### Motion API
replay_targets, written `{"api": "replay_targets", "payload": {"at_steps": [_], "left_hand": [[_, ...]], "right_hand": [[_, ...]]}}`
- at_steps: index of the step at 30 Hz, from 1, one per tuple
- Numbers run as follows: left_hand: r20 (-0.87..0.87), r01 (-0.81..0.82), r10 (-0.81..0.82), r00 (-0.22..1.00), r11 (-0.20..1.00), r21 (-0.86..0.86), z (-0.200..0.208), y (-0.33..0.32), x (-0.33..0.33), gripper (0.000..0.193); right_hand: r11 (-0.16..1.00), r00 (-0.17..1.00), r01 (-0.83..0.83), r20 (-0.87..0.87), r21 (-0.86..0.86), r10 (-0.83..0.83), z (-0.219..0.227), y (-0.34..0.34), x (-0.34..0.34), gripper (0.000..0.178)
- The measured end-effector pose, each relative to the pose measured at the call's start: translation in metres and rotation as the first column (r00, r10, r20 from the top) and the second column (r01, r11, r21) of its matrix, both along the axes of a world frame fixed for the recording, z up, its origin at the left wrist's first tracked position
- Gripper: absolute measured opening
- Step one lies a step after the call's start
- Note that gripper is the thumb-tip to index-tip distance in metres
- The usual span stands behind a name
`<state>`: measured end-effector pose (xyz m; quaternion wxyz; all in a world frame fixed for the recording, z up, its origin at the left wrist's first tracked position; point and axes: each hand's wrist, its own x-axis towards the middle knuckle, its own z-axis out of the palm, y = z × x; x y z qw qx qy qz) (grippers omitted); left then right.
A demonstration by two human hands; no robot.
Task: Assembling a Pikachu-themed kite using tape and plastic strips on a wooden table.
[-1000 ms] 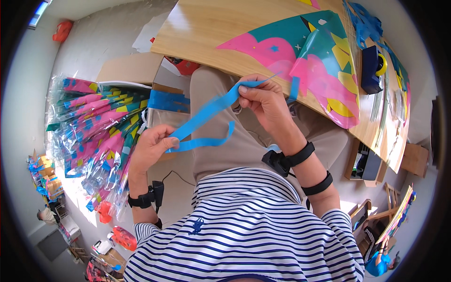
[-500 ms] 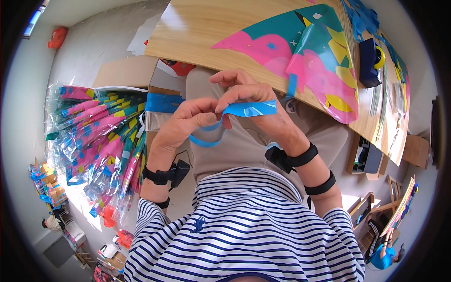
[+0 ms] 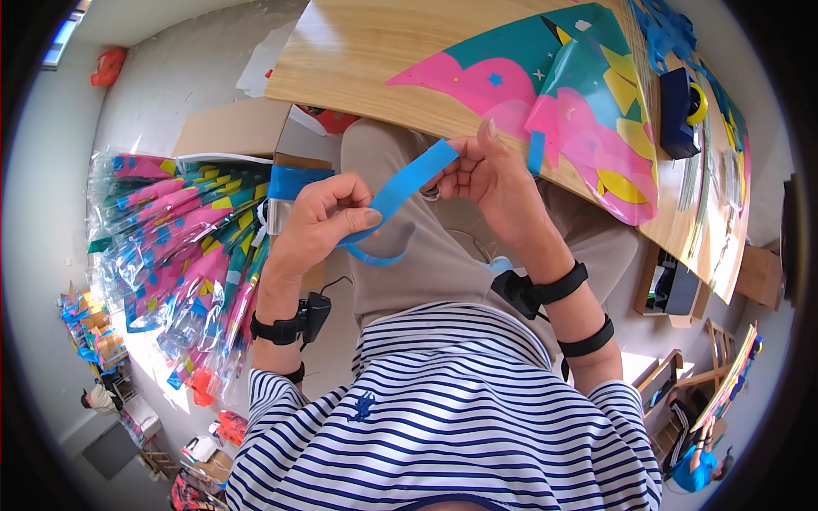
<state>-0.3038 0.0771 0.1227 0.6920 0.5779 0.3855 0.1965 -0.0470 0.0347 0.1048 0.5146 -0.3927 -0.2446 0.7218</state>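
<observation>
A flat blue plastic strip (image 3: 409,183) stretches slantwise between my hands above my lap. My left hand (image 3: 328,217) pinches it between thumb and fingers, and a loose loop of the strip hangs below that grip. At the strip's upper end is my right hand (image 3: 498,175), its fingers curled and its thumb standing apart. The strip's end meets these fingers, though their exact hold is partly hidden. Just beyond my right hand, a teal, pink and yellow printed plastic sheet (image 3: 503,89) lies on the wooden table (image 3: 366,60), with a short blue strip (image 3: 536,153) at its near edge.
A navy tape dispenser (image 3: 677,115) with a yellow roll stands at the table's right, near thin rods and more blue strips (image 3: 669,34). On the left, many folded printed sheets (image 3: 187,264) hang beside a cardboard box (image 3: 230,132). A blue bundle (image 3: 294,181) lies by the box.
My hands have moved apart, the right one turning with its thumb up. The blue strip, earlier lying across my right fingers with its end free, now runs fairly straight between both hands.
</observation>
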Motion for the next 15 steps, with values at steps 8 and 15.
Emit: {"api": "replay_targets", "payload": {"at_steps": [8, 15], "left_hand": [[-0.066, 0.020, -0.021, 0.998, 1.000, -0.011, -0.009, 0.010, -0.004, 0.018], [0.066, -0.032, 0.035, 0.997, 0.998, -0.053, -0.022, 0.032, 0.031, 0.023]], "right_hand": [[0.998, 0.949, 0.070, 0.308, 0.007, -0.069, -0.018, 0.012, -0.008, 0.011], [0.996, 0.911, 0.084, 0.401, 0.042, -0.094, -0.021, 0.033, -0.024, 0.009]]}}
